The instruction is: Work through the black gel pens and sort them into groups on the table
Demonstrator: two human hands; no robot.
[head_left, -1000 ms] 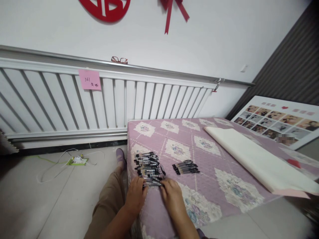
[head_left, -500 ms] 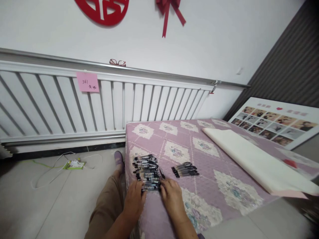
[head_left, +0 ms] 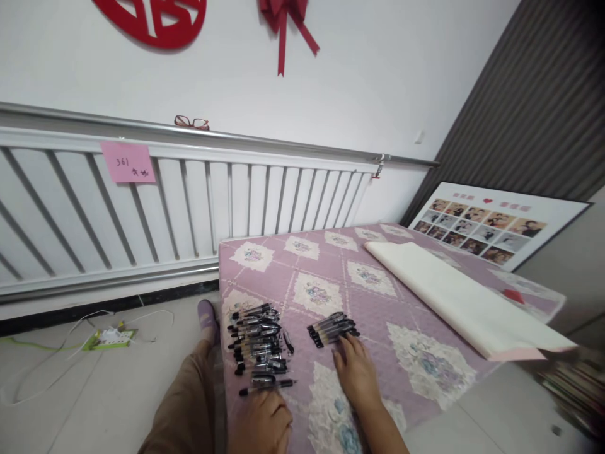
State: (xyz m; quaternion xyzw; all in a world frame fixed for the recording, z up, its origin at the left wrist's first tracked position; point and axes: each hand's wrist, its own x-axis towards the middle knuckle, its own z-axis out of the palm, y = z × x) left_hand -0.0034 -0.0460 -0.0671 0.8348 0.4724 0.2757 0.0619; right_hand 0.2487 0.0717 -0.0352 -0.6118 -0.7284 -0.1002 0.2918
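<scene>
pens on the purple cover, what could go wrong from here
The larger group of pens lies near the left edge of the purple cover, so a bump from the left hand might send some to the floor. The right hand's fingers are at the smaller group of pens and could knock it askew. The slanted pen between the groups might get swept into either.

Place: home room | floral quilted cover (head_left: 373, 302) | white radiator (head_left: 258, 198) | framed photo board (head_left: 491, 224) | red bow (head_left: 285, 11) on wall (head_left: 359, 75)
</scene>
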